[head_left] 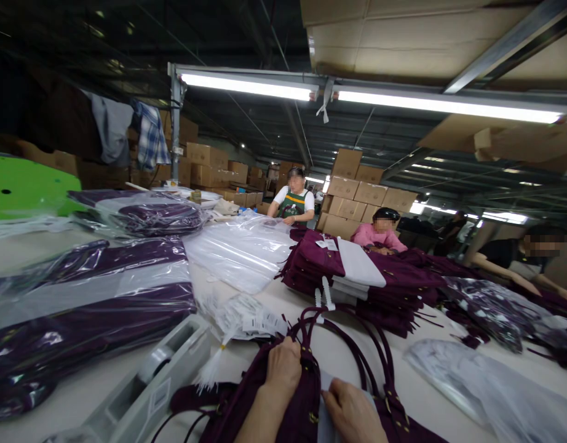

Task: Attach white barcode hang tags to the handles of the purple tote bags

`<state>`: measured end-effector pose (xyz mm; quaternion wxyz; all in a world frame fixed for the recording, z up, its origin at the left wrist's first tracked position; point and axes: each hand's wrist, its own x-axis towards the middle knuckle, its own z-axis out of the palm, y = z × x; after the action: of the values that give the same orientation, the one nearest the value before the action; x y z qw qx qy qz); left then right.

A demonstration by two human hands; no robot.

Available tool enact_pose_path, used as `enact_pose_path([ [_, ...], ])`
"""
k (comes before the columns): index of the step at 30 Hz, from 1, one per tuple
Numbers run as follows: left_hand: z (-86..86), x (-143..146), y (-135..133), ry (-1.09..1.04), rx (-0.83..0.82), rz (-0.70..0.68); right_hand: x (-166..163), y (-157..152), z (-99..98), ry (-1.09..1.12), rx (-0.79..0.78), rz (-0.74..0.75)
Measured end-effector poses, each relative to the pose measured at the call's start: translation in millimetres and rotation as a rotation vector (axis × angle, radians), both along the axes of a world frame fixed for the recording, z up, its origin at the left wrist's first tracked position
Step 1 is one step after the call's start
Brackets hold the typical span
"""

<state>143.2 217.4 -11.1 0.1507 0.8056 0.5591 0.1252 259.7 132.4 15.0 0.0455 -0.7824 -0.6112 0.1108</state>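
Note:
A dark purple handbag (pixel 311 384) lies on the table right in front of me, its long looped handles (pixel 357 344) reaching away from me. My left hand (pixel 284 368) is closed on the bag's upper part, beside the base of the handles. To its right, my right hand (pixel 352 409) is closed at a white paper band (pixel 328 380) that lies across the bag; its fingertips are partly hidden. Just beyond the handles rests a stack of purple handbags (pixel 320 255) with a white band and tag on top. A bundle of barcode tags (pixel 253 317) lies left of the handles.
Left of me stand a grey tape dispenser (pixel 140 381) and plastic-wrapped purple bags (pixel 140 258). Clear plastic bags (pixel 241 246) lie mid-table, with more plastic (pixel 486 381) at right. Co-workers (pixel 293 200) are across the table and at far right. Cartons are stacked behind.

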Motion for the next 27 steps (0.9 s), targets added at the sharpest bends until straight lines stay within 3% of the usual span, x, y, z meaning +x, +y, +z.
enact_pose_path([
  [10, 11.1, -9.9, -0.8, 0.065, -0.005, -0.039, -19.4, 5.0, -9.5, 0.202, 0.166, -0.018],
  [20, 12.1, -19.4, 14.8, 0.08, -0.013, -0.221, -21.5, 3.7, -7.4, 0.27, 0.149, -0.003],
  [27, 7.9, -12.8, 12.0, 0.049, 0.003, -0.11, -27.8, 6.9, -9.2, 0.192, 0.145, -0.004],
])
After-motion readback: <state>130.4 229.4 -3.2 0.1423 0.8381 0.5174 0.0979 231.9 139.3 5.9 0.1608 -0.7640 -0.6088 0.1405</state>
